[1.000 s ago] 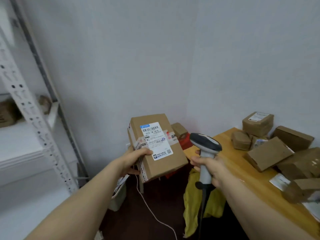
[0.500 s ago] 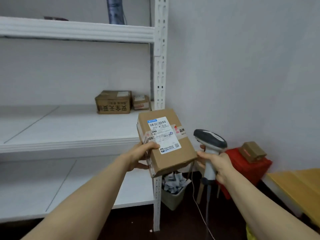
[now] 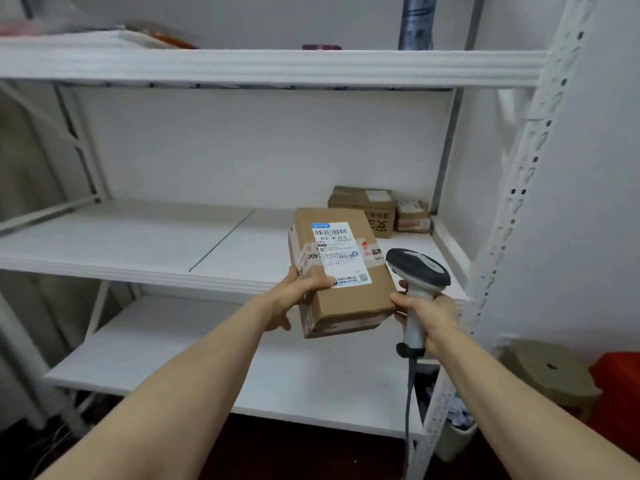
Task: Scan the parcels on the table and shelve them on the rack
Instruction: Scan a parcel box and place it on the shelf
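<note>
Ahead, two parcels (image 3: 363,206) sit on white rack (image 3: 138,239).

White rack (image 3: 270,67): middle shelf (image 3: 138,244) carries large box (image 3: 363,202) and small box (image 3: 412,216), side by side, back right corner, beyond fingers (image 3: 398,301) of right hand (image 3: 437,318). Lower shelf (image 3: 173,358) lies below them.

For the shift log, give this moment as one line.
left hand holds parcel | right hand holds scanner | parcel before middle shelf, not yet shelved

Scanner cable (image 3: 409,393) cut off at bottom edge.
</note>
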The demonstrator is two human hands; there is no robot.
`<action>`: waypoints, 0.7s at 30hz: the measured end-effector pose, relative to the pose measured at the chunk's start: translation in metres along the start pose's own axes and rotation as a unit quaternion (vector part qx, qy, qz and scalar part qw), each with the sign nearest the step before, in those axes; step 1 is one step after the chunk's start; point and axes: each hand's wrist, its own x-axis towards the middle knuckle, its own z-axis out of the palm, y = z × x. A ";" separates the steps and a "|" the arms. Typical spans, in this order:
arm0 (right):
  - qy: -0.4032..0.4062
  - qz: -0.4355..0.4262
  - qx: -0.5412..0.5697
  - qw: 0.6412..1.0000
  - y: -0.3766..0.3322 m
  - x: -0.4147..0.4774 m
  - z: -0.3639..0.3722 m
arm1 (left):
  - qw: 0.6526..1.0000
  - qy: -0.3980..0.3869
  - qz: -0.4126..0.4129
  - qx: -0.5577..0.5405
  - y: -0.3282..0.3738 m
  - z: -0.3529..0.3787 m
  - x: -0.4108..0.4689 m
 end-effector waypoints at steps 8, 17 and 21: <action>-0.020 -0.006 -0.023 1.000 0.001 0.063 0.077 | 0.995 0.043 0.005 -0.091 0.002 -0.057 0.068; -0.043 -0.002 -0.008 0.999 -0.031 0.182 0.140 | 0.983 0.132 -0.008 -0.125 0.048 -0.122 0.180; -0.047 0.007 -0.012 0.999 -0.035 0.218 0.161 | 0.981 0.140 -0.014 -0.131 0.053 -0.143 0.223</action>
